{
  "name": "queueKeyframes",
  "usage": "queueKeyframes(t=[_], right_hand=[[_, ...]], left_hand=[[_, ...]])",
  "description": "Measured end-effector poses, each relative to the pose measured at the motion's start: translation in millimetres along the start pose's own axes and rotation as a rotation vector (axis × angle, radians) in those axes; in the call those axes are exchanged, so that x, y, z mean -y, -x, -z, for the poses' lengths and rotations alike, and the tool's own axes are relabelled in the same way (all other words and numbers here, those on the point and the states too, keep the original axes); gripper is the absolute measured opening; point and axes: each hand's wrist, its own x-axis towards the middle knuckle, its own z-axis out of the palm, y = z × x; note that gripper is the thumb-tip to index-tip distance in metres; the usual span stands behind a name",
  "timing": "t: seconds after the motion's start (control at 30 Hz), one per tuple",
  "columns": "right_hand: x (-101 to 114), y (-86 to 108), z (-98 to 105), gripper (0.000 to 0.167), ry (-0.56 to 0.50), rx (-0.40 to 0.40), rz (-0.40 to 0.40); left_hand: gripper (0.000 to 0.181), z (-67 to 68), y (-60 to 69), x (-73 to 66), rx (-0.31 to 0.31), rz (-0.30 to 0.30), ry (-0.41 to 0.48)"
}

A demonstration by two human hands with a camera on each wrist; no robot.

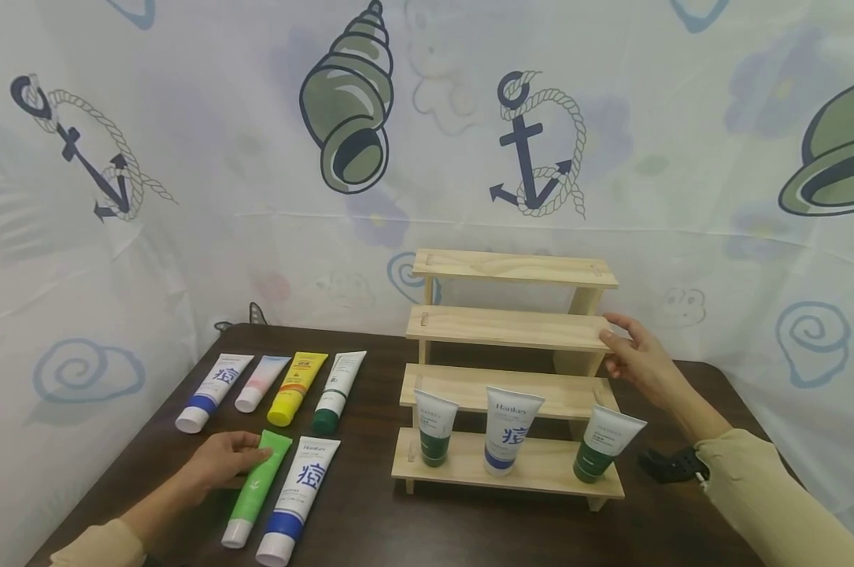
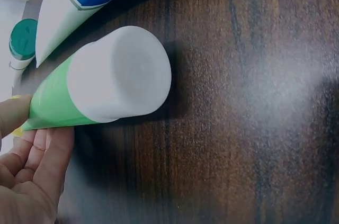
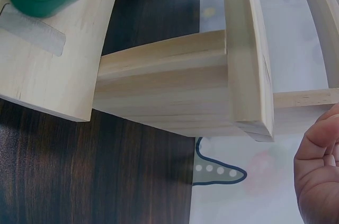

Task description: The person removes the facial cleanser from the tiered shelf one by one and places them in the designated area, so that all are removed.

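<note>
My left hand pinches the upper, flat end of a green squeeze tube with a white cap, on the dark table. In the left wrist view, the thumb is on one side of the tube and the fingers are on the other. A white-and-blue tube lies beside it. At the right, my right hand grips the right end of a board on a stepped wooden display rack, second from the top. Only part of this hand shows in the right wrist view.
Three tubes stand cap-down on the lowest step: a small green-and-white one, a white-and-blue one and another green-and-white one. Several tubes, including a yellow one, lie in a row at the back left. A patterned curtain hangs behind.
</note>
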Motion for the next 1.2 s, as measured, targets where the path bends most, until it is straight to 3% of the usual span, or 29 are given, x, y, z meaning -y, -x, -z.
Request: queueKeyframes(t=[0.33,0.9,1.2], right_hand=[[-0.2,-0.2,0.5,0.070,0.002,0.000,0.000],[1.6,0.0,-1.6,0.070,-0.001,-0.005,0.001],[1.0,-0.6,-1.0,0.070,0.002,-0.003,0.002]], left_hand=[[0.067,2.0,0.2,1.5,-0.027,0.006,-0.035],[0.053,4.0,5.2,2.1,-0.070,-0.030,-0.052],[0.051,12.8,9.2,-6.0,-0.210,-0.139,-0.169]])
